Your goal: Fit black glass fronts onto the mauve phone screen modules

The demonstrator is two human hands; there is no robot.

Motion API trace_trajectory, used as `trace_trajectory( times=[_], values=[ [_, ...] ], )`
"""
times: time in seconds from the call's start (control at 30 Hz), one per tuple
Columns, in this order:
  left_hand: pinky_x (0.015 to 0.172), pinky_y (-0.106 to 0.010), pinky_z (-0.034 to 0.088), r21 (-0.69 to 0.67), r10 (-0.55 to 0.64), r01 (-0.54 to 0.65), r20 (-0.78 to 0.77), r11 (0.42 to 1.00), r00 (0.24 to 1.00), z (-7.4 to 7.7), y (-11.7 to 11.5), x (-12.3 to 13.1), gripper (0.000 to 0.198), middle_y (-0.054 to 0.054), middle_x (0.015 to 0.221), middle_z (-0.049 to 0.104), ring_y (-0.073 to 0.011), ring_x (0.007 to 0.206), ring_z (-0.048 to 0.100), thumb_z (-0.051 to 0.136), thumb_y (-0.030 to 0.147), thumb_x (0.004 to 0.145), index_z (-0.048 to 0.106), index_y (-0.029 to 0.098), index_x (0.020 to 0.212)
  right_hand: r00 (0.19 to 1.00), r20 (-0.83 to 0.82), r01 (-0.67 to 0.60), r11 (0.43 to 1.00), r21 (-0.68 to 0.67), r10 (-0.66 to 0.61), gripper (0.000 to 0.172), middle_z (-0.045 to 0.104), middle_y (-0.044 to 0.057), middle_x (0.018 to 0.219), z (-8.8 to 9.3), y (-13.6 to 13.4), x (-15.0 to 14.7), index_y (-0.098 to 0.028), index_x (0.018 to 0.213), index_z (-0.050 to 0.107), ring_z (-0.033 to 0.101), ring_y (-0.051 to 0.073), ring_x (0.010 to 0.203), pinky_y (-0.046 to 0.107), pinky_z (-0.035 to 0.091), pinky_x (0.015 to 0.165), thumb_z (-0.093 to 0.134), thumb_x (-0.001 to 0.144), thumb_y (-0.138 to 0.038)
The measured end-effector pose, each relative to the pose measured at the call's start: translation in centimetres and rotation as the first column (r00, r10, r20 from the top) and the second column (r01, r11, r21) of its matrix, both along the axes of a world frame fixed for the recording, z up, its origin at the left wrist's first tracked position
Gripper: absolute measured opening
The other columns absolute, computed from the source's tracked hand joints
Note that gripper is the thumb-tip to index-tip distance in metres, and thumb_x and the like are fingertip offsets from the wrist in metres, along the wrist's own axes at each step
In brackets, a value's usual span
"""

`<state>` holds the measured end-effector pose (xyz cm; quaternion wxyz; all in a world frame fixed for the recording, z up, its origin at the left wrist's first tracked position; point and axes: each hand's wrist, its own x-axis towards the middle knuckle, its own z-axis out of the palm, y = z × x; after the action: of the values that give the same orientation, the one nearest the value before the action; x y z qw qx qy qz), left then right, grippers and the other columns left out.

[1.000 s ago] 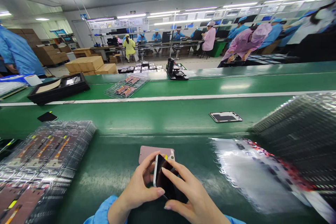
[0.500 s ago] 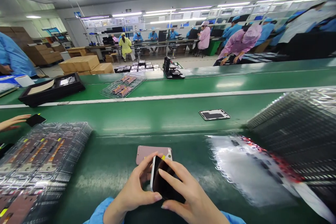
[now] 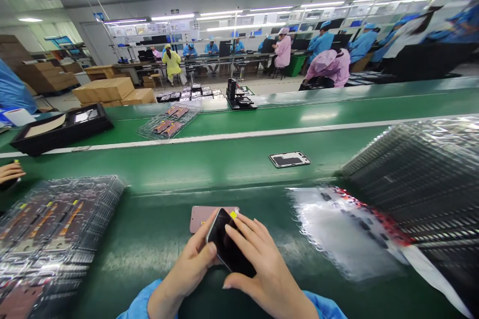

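A dark-screened smartphone (image 3: 232, 259) with a light rim is tilted between my hands, a yellow tab at its top edge. My left hand (image 3: 190, 264) grips its left side, thumb on the front edge and fingers around the side. My right hand (image 3: 258, 259) wraps over the right side, fingers lying across the screen and the thumb near the lower edge. Just behind, partly hidden by the phone and my fingers, a pink display part (image 3: 200, 219) lies on the green work surface (image 3: 157, 239).
Clear trays (image 3: 75, 224) with display parts are stacked at left; a co-worker's hand (image 3: 10, 172) shows beyond. A phone housing (image 3: 290, 159) lies farther back. Plastic sheets (image 3: 337, 234) and a tall tray stack (image 3: 404, 174) stand at right. A black box (image 3: 63, 127) sits at far left.
The phone's screen has turned to face upward more, and the gap at its left edge appears closed. My left thumb has moved up the edge. The view has shifted slightly right.
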<state>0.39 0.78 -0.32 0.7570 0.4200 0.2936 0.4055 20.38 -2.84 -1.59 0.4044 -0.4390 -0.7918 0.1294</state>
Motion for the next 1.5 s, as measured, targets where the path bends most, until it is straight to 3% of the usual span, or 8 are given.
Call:
trace_trajectory(
  times=[0.13, 0.3, 0.37, 0.63, 0.83, 1.03, 1.27, 1.5],
  values=[
    [0.072, -0.040, 0.061, -0.138, 0.070, -0.081, -0.088, 0.987, 0.994, 1.8, 1.6, -0.3, 0.048, -0.018, 0.112, 0.074, -0.0302, 0.094, 0.072, 0.052, 0.047, 0.094, 0.066, 0.012, 0.122, 0.932, -0.361, -0.115, 0.921, -0.372, -0.030, 0.074, 0.055, 0.015, 0.143, 0.5, 0.3, 0.9, -0.025, 0.153, 0.030, 0.051, 0.032, 0.131, 0.053, 0.041, 0.108, 0.052, 0.092, -0.060],
    [0.078, -0.040, 0.060, -0.138, 0.067, -0.080, -0.096, 0.987, 0.993, 3.5, 3.7, -1.6, 0.052, -0.018, 0.118, 0.072, -0.0318, 0.103, 0.069, 0.047, 0.048, 0.096, 0.063, 0.010, 0.127, 0.791, -0.612, -0.508, 0.552, -0.661, -0.006, 0.048, 0.077, 0.009, 0.092, 1.6, 0.5, 1.4, -0.018, 0.117, 0.070, 0.074, 0.026, 0.088, 0.040, 0.057, 0.082, 0.042, 0.099, -0.053],
    [0.077, -0.037, 0.060, -0.135, 0.085, -0.099, -0.111, 0.986, 0.990, 3.6, 3.9, -1.7, 0.052, -0.017, 0.117, 0.073, -0.0303, 0.103, 0.069, 0.047, 0.048, 0.096, 0.063, 0.011, 0.128, 0.733, -0.679, -0.579, 0.491, -0.651, -0.037, 0.046, 0.076, 0.009, 0.082, 1.4, 0.4, 1.2, -0.015, 0.109, 0.071, 0.075, 0.023, 0.075, 0.035, 0.058, 0.071, 0.048, 0.097, -0.053],
    [0.060, -0.025, 0.053, 0.052, -0.155, 0.188, -0.377, 0.981, 0.913, 2.4, 1.2, -0.7, 0.043, -0.008, 0.089, 0.073, -0.0169, 0.070, 0.065, 0.076, 0.049, 0.073, 0.074, 0.013, 0.097, 0.628, -0.745, -0.474, 0.649, -0.595, -0.224, 0.039, 0.075, 0.007, 0.090, 0.2, 0.7, 0.7, -0.018, 0.108, 0.070, 0.074, 0.021, 0.072, 0.035, 0.057, 0.072, 0.056, 0.094, -0.051],
    [0.049, -0.022, 0.043, 0.076, -0.025, 0.084, -0.573, 0.994, 0.819, 1.1, -0.8, 0.4, 0.040, 0.002, 0.056, 0.056, -0.0095, 0.048, 0.051, 0.069, 0.047, 0.077, 0.053, 0.017, 0.057, 0.617, -0.740, -0.440, 0.662, -0.606, -0.267, 0.042, 0.076, 0.007, 0.087, 0.1, 0.7, 0.6, -0.019, 0.109, 0.070, 0.074, 0.023, 0.074, 0.036, 0.057, 0.074, 0.057, 0.092, -0.054],
    [0.050, -0.023, 0.046, 0.051, -0.042, 0.080, -0.516, 0.995, 0.856, 0.8, -0.3, 0.5, 0.046, -0.001, 0.059, 0.061, -0.0106, 0.050, 0.054, 0.069, 0.058, 0.075, 0.060, 0.015, 0.061, 0.541, -0.785, -0.503, 0.633, -0.589, -0.301, 0.049, 0.078, 0.010, 0.090, -0.2, 0.8, 0.6, -0.017, 0.112, 0.070, 0.076, 0.025, 0.077, 0.035, 0.055, 0.072, 0.056, 0.091, -0.059],
    [0.050, -0.022, 0.046, -0.058, -0.217, 0.214, -0.445, 0.975, 0.869, 1.1, 1.3, -0.1, 0.041, -0.001, 0.057, 0.064, -0.0097, 0.046, 0.055, 0.073, 0.053, 0.074, 0.067, 0.013, 0.063, 0.640, -0.713, -0.394, 0.673, -0.626, -0.288, 0.046, 0.077, 0.008, 0.090, -0.5, 1.2, 0.5, -0.019, 0.113, 0.071, 0.075, 0.024, 0.074, 0.037, 0.056, 0.075, 0.063, 0.087, -0.056],
    [0.070, -0.028, 0.053, -0.059, -0.137, 0.125, -0.288, 0.990, 0.948, 2.7, 6.5, -1.4, 0.056, -0.010, 0.104, 0.074, -0.0188, 0.083, 0.070, 0.067, 0.050, 0.083, 0.059, 0.020, 0.128, 0.636, -0.727, -0.415, 0.678, -0.606, -0.260, 0.045, 0.077, 0.007, 0.087, -0.5, 1.4, 0.2, -0.018, 0.107, 0.074, 0.073, 0.020, 0.065, 0.034, 0.055, 0.072, 0.065, 0.086, -0.057]
  ],
)
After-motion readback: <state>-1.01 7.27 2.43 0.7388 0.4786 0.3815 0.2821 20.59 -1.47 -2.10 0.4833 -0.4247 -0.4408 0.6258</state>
